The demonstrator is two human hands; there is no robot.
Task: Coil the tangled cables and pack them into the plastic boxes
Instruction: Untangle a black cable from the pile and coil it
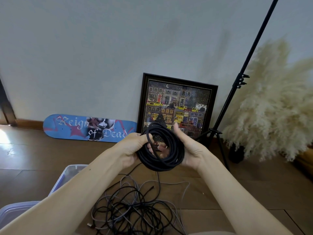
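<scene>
Holding a black coiled cable (162,165) at chest height over the floor, both forearms reach forward from the lower corners of the head view and meet at the middle. The left hand (130,148) grips the coil's left side, fingers curled round the bundled strands and the back of the hand turned up. The right hand (191,150) cradles the right side with its palm turned inward and thumb raised; its fingers wrap behind the loops and show through the coil's opening.

Below the hands, a wooden floor (254,192) carries a loose heap of tangled cables (132,209), black and grey strands crossing one another. Two clear plastic boxes lie to the left: one box (71,173) is partly hidden by the left forearm, and another (15,211) sits at the lower left edge. Against the pale wall (101,48) lean a blue skateboard deck (71,128) and a framed picture (177,102). A black light stand (237,92) rises to the right beside a bunch of pampas grass (274,102).

The coil stands roughly upright, its opening facing the camera, an oval whose long axis runs close to vertical. From its lowest point a single black strand hangs down towards the heap.
</scene>
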